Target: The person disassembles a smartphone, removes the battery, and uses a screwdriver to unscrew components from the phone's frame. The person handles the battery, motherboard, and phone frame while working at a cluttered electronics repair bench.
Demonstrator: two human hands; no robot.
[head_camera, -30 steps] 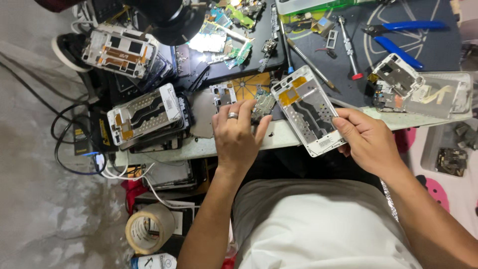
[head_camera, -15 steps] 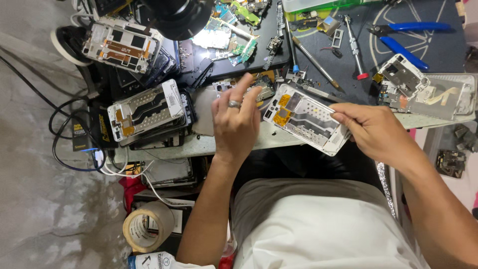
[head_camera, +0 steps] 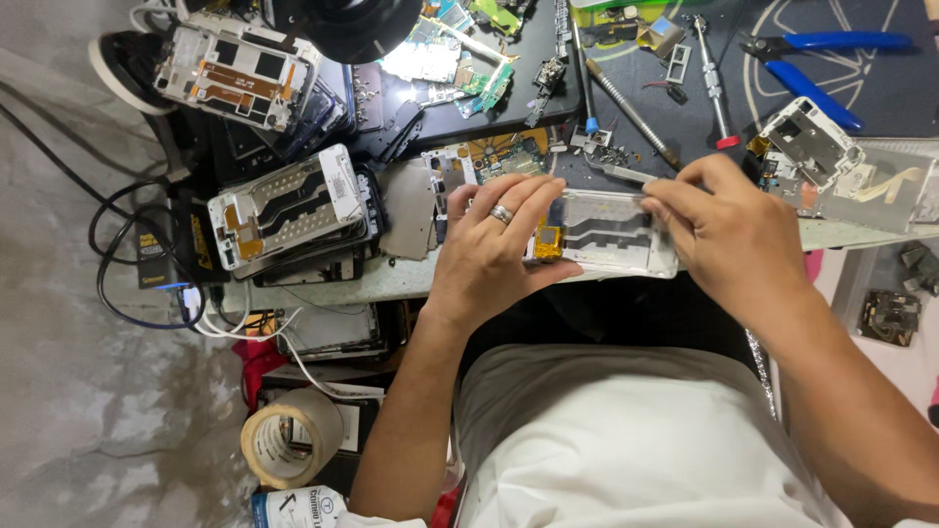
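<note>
Lying flat with its long axis running left to right, the white phone frame [head_camera: 606,235] is at the table [head_camera: 411,279] edge, held by the left hand [head_camera: 494,249] and right hand [head_camera: 729,230] at opposite ends; blue pliers [head_camera: 812,59] lie farther back.

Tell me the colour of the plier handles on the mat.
Blue; the plier handles show clearly in the head view.

White phone frame [head_camera: 606,235], yellow patch; silver ring [head_camera: 502,213]; blue-handled pliers [head_camera: 822,61]; beige tape roll [head_camera: 290,438].
</note>
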